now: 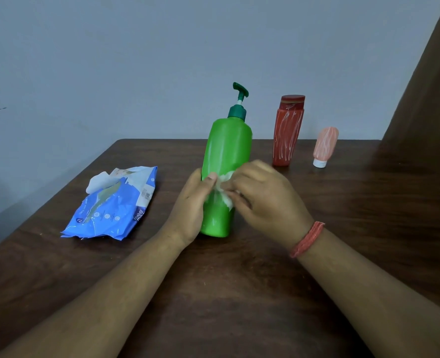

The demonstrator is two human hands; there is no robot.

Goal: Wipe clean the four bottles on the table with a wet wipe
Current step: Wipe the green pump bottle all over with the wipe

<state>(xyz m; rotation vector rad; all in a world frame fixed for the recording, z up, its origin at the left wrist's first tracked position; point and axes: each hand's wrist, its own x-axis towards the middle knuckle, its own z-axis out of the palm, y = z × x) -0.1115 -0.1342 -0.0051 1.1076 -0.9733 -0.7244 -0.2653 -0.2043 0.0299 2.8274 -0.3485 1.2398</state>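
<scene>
Green pump bottle [225, 161] gripped by left hand [191, 205], right hand [261, 196] pressing wet wipe [224, 188].

The right hand [263, 195] is motion-blurred, its fingertips indistinct against the white wet wipe [224, 189] — most of the wipe lies hidden beneath them. The left hand [190, 210] covers the green bottle's [226, 151] lower left side. Print on the wipes pack [115, 205] is too small to read.

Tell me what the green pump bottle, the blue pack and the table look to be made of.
Green pump bottle: likely plastic, smooth and glossy, with light streaks. Blue pack: thin plastic film, shiny and crinkled. Table: wood or wood-look laminate, dark brown, grain lines visible.
</scene>
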